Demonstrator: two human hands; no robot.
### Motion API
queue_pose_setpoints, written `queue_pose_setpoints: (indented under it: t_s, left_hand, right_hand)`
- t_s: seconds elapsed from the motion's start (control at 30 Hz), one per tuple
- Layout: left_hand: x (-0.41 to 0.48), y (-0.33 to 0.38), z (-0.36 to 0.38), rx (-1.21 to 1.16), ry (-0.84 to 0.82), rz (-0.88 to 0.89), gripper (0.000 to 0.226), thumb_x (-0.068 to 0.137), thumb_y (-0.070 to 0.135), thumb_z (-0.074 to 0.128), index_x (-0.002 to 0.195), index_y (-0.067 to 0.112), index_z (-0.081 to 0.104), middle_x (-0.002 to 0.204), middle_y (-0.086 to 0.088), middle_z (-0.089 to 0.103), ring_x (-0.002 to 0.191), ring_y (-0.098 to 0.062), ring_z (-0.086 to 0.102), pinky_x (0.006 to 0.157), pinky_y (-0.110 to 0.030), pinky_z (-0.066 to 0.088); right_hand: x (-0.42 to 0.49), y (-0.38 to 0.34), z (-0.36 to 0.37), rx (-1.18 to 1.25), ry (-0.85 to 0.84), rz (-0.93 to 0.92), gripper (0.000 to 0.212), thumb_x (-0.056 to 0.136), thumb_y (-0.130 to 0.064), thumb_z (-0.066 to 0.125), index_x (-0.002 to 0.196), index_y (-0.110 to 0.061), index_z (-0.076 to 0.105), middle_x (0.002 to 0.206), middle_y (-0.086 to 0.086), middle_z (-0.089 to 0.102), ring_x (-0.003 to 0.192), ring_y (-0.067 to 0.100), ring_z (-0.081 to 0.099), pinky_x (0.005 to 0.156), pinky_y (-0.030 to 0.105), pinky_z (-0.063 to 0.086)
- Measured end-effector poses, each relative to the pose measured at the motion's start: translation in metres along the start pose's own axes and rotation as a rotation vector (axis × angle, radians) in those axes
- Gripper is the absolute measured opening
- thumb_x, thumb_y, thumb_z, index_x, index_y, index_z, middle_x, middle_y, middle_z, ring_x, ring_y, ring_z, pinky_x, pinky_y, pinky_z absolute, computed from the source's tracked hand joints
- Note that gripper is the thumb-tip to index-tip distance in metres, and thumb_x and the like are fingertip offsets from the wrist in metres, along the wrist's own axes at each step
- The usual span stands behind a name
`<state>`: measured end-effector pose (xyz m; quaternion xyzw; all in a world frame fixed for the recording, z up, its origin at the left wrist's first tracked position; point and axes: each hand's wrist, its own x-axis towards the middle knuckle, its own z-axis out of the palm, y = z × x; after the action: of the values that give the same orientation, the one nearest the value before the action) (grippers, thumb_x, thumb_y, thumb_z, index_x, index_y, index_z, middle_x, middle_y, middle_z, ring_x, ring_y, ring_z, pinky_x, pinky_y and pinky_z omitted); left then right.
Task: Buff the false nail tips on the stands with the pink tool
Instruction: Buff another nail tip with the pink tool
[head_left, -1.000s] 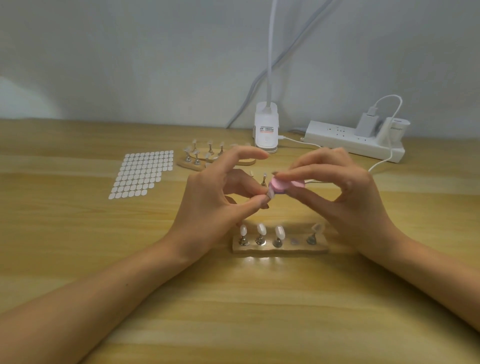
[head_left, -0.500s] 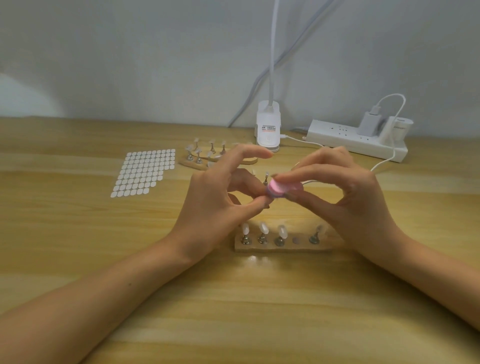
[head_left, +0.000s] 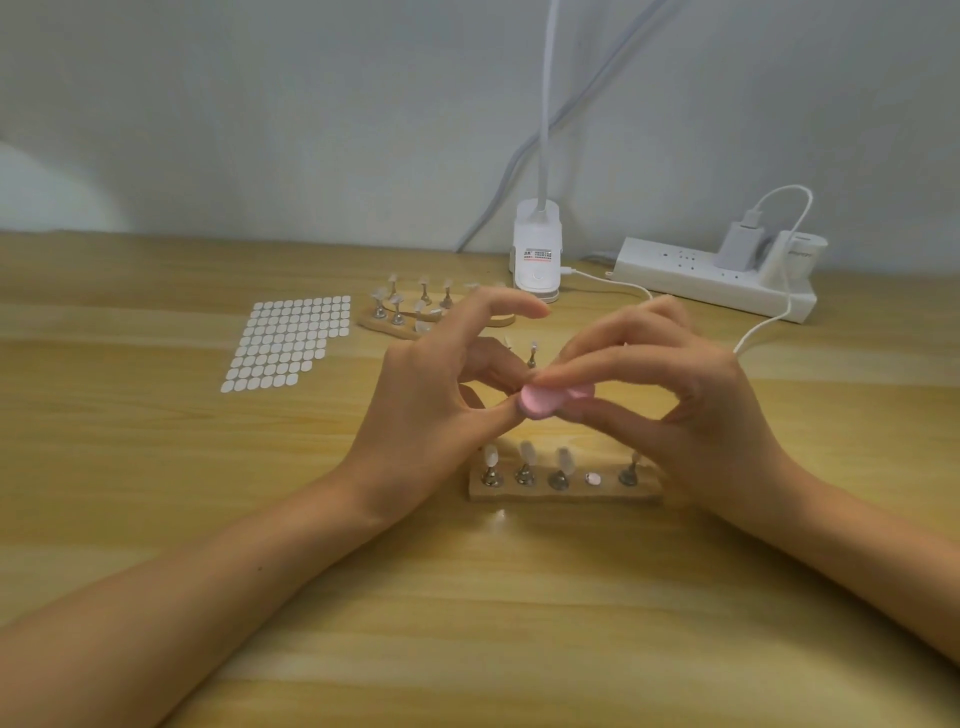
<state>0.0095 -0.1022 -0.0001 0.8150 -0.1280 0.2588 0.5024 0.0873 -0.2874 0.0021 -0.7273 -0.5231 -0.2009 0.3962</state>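
Note:
My right hand (head_left: 691, 410) pinches the pink tool (head_left: 540, 402) between thumb and forefinger, its round flat end turned toward me. My left hand (head_left: 426, 405) pinches a small nail tip peg between thumb and middle finger against that end, forefinger stretched out above; the peg is almost hidden behind the tool. Both hands hover over the near wooden stand (head_left: 571, 492). It carries three pegs with white nail tips (head_left: 527, 451) on the left, a bare metal disc (head_left: 592, 478), and one peg (head_left: 629, 470) on the right.
A second wooden stand (head_left: 384, 325) with several tipped pegs lies further back, and two more pegs (head_left: 532, 353) show behind my fingers. A sheet of white adhesive dots (head_left: 285, 343) lies left. A lamp base (head_left: 537, 260), power strip (head_left: 675, 270) and white cable (head_left: 763, 327) line the back.
The pink tool has slid slightly down and left against my left thumb, its round end now facing me more. Both hands stay over the near stand.

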Motion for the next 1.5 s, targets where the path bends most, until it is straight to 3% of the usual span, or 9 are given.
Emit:
queue_pose_setpoints:
  t_s: [0.1, 0.23, 0.33, 0.47, 0.6, 0.93, 1.07, 1.2, 1.5]
  left_hand:
    - [0.0003, -0.0013, -0.0004, -0.008, 0.008, -0.022, 0.048, 0.081, 0.008, 0.082, 0.124, 0.017, 0.060, 0.079, 0.006, 0.077, 0.078, -0.009, 0.075, 0.055, -0.013, 0.046]
    - [0.0000, 0.0003, 0.0001, -0.012, 0.003, -0.003, 0.048, 0.081, 0.022, 0.081, 0.124, 0.014, 0.060, 0.080, 0.005, 0.077, 0.078, -0.010, 0.075, 0.054, -0.010, 0.043]
    - [0.0001, -0.0016, -0.0006, -0.022, 0.002, -0.029, 0.047, 0.082, 0.007, 0.080, 0.123, 0.016, 0.060, 0.079, 0.006, 0.077, 0.078, -0.009, 0.076, 0.055, -0.010, 0.044]
    - [0.0000, 0.0008, 0.0000, -0.022, -0.002, 0.000, 0.048, 0.082, 0.025, 0.080, 0.124, 0.014, 0.059, 0.080, 0.004, 0.077, 0.079, -0.011, 0.076, 0.054, -0.013, 0.045]
    - [-0.0002, -0.0022, -0.0009, -0.027, 0.007, -0.031, 0.048, 0.082, 0.004, 0.080, 0.124, 0.016, 0.059, 0.079, 0.004, 0.077, 0.079, -0.011, 0.076, 0.055, -0.016, 0.048]
    - [-0.0006, -0.0001, 0.0003, -0.015, 0.002, 0.007, 0.053, 0.082, 0.023, 0.080, 0.129, 0.014, 0.056, 0.080, 0.005, 0.077, 0.078, -0.009, 0.076, 0.058, -0.026, 0.058]
    - [-0.0001, -0.0020, 0.0008, -0.025, 0.008, -0.010, 0.055, 0.083, 0.009, 0.080, 0.130, 0.017, 0.054, 0.077, 0.006, 0.076, 0.074, -0.009, 0.075, 0.056, -0.016, 0.051]
    - [-0.0011, -0.0011, 0.0012, -0.022, -0.006, 0.015, 0.051, 0.084, 0.018, 0.079, 0.129, 0.017, 0.054, 0.078, 0.006, 0.076, 0.075, -0.009, 0.076, 0.057, -0.020, 0.054]
    - [-0.0010, -0.0015, 0.0009, -0.059, -0.013, 0.000, 0.056, 0.083, 0.021, 0.079, 0.132, 0.018, 0.053, 0.080, 0.005, 0.077, 0.075, -0.012, 0.076, 0.056, -0.023, 0.055]
  right_hand:
    - [0.0010, 0.0020, -0.0026, 0.026, 0.051, 0.096, 0.020, 0.083, -0.030, 0.071, 0.103, -0.030, 0.071, 0.099, -0.011, 0.070, 0.095, 0.022, 0.057, 0.083, 0.037, 0.041]
    - [-0.0004, -0.0015, 0.0005, 0.012, 0.007, 0.017, 0.020, 0.084, -0.030, 0.071, 0.104, -0.029, 0.072, 0.098, -0.009, 0.070, 0.094, 0.024, 0.057, 0.083, 0.032, 0.040]
    - [0.0005, 0.0012, -0.0032, 0.023, 0.056, 0.099, 0.020, 0.083, -0.031, 0.070, 0.103, -0.027, 0.073, 0.098, -0.010, 0.070, 0.095, 0.012, 0.056, 0.082, 0.039, 0.042]
    - [0.0000, -0.0023, 0.0002, 0.012, 0.010, 0.027, 0.020, 0.084, -0.031, 0.070, 0.104, -0.028, 0.071, 0.099, -0.009, 0.070, 0.095, 0.021, 0.055, 0.082, 0.030, 0.040]
    - [0.0016, 0.0002, -0.0031, 0.032, 0.073, 0.120, 0.019, 0.084, -0.032, 0.069, 0.103, -0.029, 0.071, 0.099, -0.014, 0.068, 0.097, 0.006, 0.056, 0.083, 0.043, 0.043]
    - [-0.0002, -0.0023, 0.0006, 0.030, 0.012, 0.050, 0.019, 0.085, -0.031, 0.070, 0.104, -0.030, 0.071, 0.100, -0.011, 0.070, 0.096, 0.025, 0.056, 0.084, 0.029, 0.039]
    - [0.0015, 0.0013, -0.0035, 0.038, 0.055, 0.121, 0.020, 0.084, -0.032, 0.069, 0.104, -0.029, 0.071, 0.101, -0.015, 0.069, 0.097, 0.009, 0.057, 0.083, 0.035, 0.041]
    - [-0.0007, -0.0005, -0.0010, 0.046, 0.020, 0.079, 0.019, 0.085, -0.033, 0.069, 0.104, -0.031, 0.072, 0.101, -0.014, 0.069, 0.098, 0.021, 0.054, 0.084, 0.028, 0.040]
    - [0.0007, 0.0019, -0.0030, 0.029, 0.034, 0.082, 0.019, 0.085, -0.032, 0.070, 0.104, -0.030, 0.071, 0.101, -0.014, 0.070, 0.096, 0.018, 0.056, 0.083, 0.033, 0.040]
